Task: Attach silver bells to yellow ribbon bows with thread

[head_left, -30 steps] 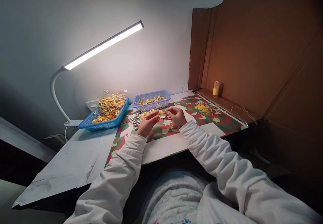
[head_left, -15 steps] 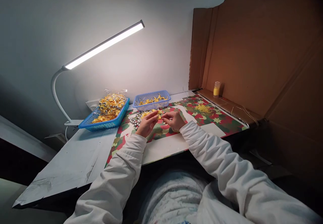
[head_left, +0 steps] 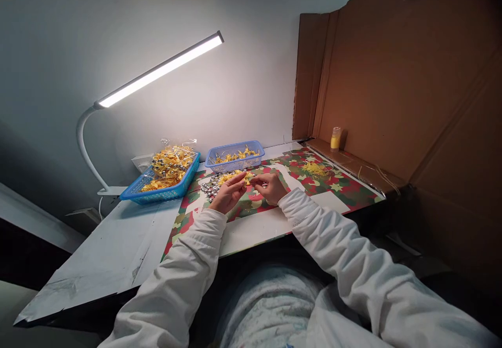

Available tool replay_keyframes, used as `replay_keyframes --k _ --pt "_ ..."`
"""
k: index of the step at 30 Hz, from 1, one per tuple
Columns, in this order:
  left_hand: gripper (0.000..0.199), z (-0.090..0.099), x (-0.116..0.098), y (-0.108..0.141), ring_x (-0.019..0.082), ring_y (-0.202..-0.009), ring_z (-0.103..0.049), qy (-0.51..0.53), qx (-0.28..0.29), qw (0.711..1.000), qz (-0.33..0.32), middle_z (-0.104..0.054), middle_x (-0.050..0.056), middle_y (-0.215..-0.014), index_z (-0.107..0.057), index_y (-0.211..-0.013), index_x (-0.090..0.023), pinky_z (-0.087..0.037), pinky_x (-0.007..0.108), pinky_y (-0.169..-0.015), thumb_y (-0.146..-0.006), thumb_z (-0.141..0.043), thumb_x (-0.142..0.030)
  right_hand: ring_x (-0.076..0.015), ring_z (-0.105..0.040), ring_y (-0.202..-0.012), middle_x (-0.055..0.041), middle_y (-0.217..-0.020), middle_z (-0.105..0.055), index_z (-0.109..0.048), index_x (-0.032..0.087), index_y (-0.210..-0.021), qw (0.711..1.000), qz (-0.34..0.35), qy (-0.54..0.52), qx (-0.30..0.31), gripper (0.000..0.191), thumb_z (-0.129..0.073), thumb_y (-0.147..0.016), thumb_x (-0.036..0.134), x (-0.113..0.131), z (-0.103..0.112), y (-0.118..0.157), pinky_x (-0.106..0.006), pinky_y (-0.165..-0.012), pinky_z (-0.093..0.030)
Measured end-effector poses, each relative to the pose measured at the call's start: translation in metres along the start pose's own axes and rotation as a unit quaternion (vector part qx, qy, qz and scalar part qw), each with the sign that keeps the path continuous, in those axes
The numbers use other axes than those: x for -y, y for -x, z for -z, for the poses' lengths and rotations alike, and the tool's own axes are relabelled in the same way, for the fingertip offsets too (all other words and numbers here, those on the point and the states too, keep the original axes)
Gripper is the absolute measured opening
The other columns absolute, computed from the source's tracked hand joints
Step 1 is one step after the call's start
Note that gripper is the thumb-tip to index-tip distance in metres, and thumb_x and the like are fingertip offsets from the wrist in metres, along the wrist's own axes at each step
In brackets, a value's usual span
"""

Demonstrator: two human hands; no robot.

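My left hand (head_left: pixel 228 195) is closed in a pinch on a small yellow ribbon-like piece (head_left: pixel 248 181), held just above the table. Close by on its right, my right hand (head_left: pixel 271 188) has thumb and forefinger pressed together at the edge of that piece. Whatever sits between those right fingertips is too small to make out. Behind and left of my hands lies a heap of shiny silver beads or bells (head_left: pixel 210 187). More yellow pieces (head_left: pixel 230 177) are piled beside it, partly hidden by my left fingers.
A blue basket (head_left: pixel 157 196) heaped with yellow pieces and silver balls stands at left. A paler blue basket (head_left: pixel 234 166) at the back holds more. Yellow strings (head_left: pixel 316 169) lie at right, near a yellow-filled bottle (head_left: pixel 335 140) by the cardboard wall (head_left: pixel 392 76). A lamp (head_left: pixel 160 71) arches overhead.
My right fingers have shifted very slightly against the yellow piece, and the hand has turned a little. My left hand keeps its pinch in nearly the same place.
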State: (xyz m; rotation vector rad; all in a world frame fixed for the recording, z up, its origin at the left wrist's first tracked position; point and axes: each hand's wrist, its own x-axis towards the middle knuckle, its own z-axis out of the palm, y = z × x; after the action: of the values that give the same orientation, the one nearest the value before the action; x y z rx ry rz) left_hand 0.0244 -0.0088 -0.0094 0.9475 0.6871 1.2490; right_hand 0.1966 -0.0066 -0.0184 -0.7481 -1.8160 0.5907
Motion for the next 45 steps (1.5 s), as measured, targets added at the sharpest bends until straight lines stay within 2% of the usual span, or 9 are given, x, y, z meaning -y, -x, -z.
replay_keyframes --k 14,22,29,38,45 --pt "0.031 0.0032 0.0007 -0.0004 0.009 -0.072 -0.062 0.013 0.004 1.000 0.009 -0.070 0.004 -0.085 -0.073 -0.093 -0.017 -0.050 0.020 -0.069 -0.064 -0.074 -0.005 -0.0185 -0.061 -0.068 -0.0056 -0.073 -0.070 -0.074 0.017 -0.086 1.000 0.002 0.000 0.001 0.021 -0.056 -0.078 0.025 0.0002 0.0006 -0.0005 -0.031 -0.065 -0.049" --pt "0.031 0.0016 0.0007 0.0002 0.007 -0.074 -0.062 0.028 0.033 0.999 0.022 -0.071 0.005 -0.093 -0.072 -0.094 -0.014 -0.048 0.015 -0.067 -0.065 -0.073 -0.003 -0.0136 -0.057 -0.060 -0.0025 -0.066 -0.065 -0.070 0.017 -0.079 0.998 0.035 -0.045 -0.008 0.016 -0.058 -0.079 0.027 -0.0010 -0.0009 -0.0007 -0.026 -0.059 -0.048" --pt "0.030 0.0004 0.0007 0.0011 0.009 -0.078 -0.063 0.024 0.042 0.999 0.021 -0.071 0.006 -0.098 -0.072 -0.094 -0.016 -0.048 0.016 -0.068 -0.066 -0.072 -0.003 -0.0136 -0.058 -0.058 -0.0015 -0.062 -0.064 -0.069 0.018 -0.076 0.996 0.010 -0.083 -0.006 0.017 -0.062 -0.079 0.032 -0.0040 -0.0030 -0.0011 -0.027 -0.059 -0.049" --pt "0.031 -0.0016 -0.0004 0.0018 0.007 -0.073 -0.062 0.047 0.021 0.999 0.010 -0.071 0.004 -0.092 -0.073 -0.092 -0.015 -0.049 0.016 -0.068 -0.065 -0.072 -0.001 -0.0138 -0.060 -0.058 -0.0019 -0.064 -0.064 -0.071 0.018 -0.080 0.992 -0.021 -0.127 0.007 0.022 -0.066 -0.077 0.040 -0.0056 -0.0036 -0.0031 -0.027 -0.057 -0.051" --pt "0.032 0.0013 -0.0002 0.0011 0.008 -0.073 -0.063 0.049 0.027 0.998 0.009 -0.071 0.004 -0.095 -0.072 -0.094 -0.016 -0.050 0.017 -0.068 -0.067 -0.070 -0.001 -0.0139 -0.060 -0.057 -0.0021 -0.063 -0.065 -0.071 0.018 -0.080 0.994 -0.017 -0.105 0.011 0.021 -0.065 -0.077 0.038 -0.0057 -0.0035 -0.0032 -0.028 -0.059 -0.051"
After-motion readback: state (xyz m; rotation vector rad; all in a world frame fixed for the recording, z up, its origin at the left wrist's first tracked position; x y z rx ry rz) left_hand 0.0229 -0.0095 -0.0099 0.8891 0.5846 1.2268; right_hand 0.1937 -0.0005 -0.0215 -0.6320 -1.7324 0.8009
